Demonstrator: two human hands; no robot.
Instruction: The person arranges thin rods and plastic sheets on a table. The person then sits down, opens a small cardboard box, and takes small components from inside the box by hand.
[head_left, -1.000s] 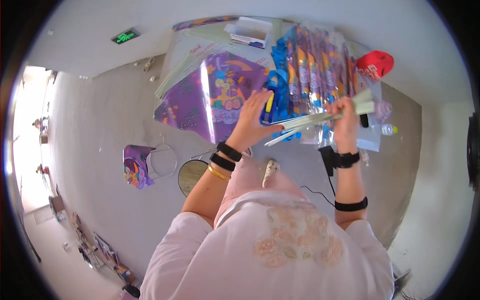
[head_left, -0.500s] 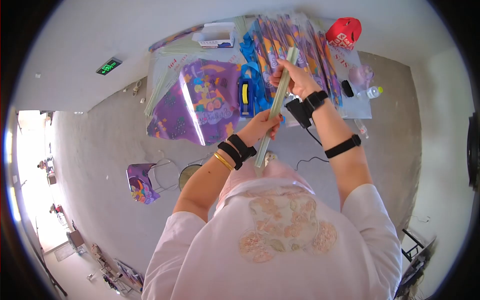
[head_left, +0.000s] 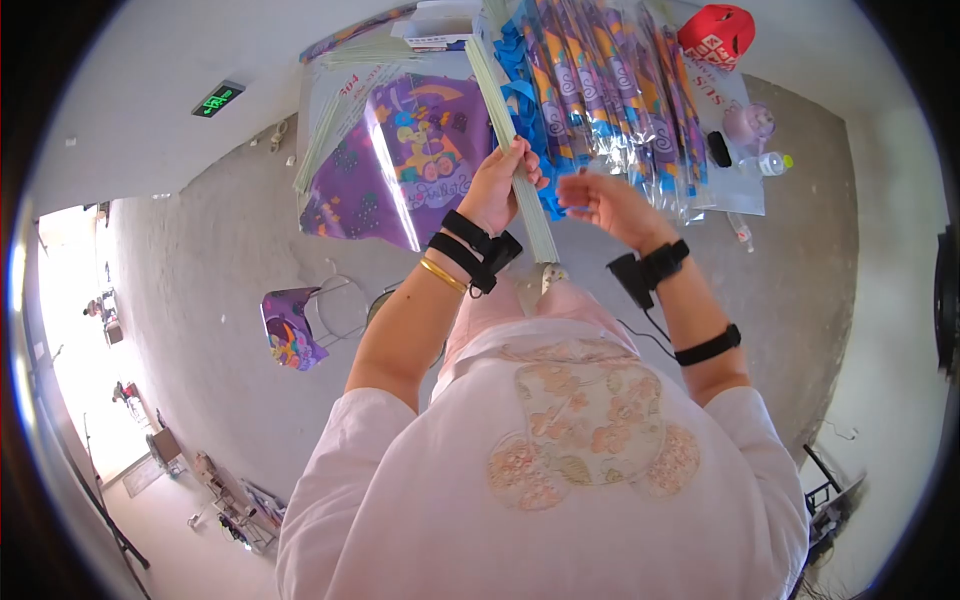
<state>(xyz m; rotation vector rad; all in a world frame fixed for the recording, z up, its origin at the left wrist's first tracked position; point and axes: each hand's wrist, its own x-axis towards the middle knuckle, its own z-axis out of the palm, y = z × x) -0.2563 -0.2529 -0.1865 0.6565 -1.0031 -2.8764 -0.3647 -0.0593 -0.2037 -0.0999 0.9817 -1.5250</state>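
My left hand point(head_left: 495, 192) is closed around a bundle of long, thin, pale green strips point(head_left: 490, 85). The bundle slants from the table's far side down toward my lap. My right hand point(head_left: 618, 210) is off the bundle, just to its right, with nothing visible in it and its fingers loosely bent apart. Left of the bundle lies a flat purple printed sheet point(head_left: 430, 140) with cartoon figures. Several rolled purple and orange printed pieces in clear plastic point(head_left: 610, 90) lie beyond my right hand. Blue ribbon point(head_left: 522, 100) runs between sheet and rolls.
More pale strips point(head_left: 318, 150) lie along the table's left side. A white box point(head_left: 445, 25) and a red bag point(head_left: 717, 38) stand at the back. A black object point(head_left: 719, 150) and a water bottle point(head_left: 768, 164) are at the right. A stool point(head_left: 340, 305) stands below left.
My right hand has let go of the bundle and moved down and right. My left hand has moved up, tipping the strips so their far end points left.
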